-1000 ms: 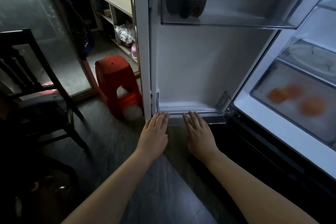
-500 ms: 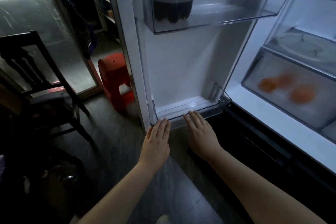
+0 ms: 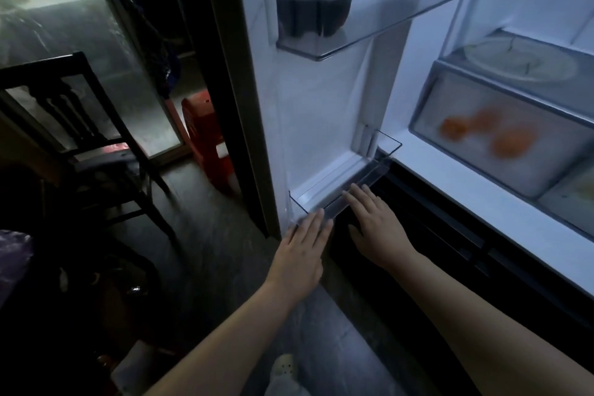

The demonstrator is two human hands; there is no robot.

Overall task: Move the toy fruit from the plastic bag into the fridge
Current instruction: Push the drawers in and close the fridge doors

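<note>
The fridge door stands open at the centre, its inner side facing me. My left hand and my right hand lie flat, fingers together, against the clear bottom door bin; neither holds anything. Inside the fridge at the right, orange toy fruit lies blurred behind the frosted front of a drawer. A plastic bag is not clearly visible; the lower left is too dark to tell.
A bottle of dark liquid stands in the upper door shelf. A dark wooden chair and a red plastic stool stand on the floor at left, before a glass door. Dark fridge base runs below right.
The fridge door has swung rightward, toward the fridge body, with both hands staying flat on its bottom bin. The view has shifted, hiding most of the red stool behind the door's edge.
</note>
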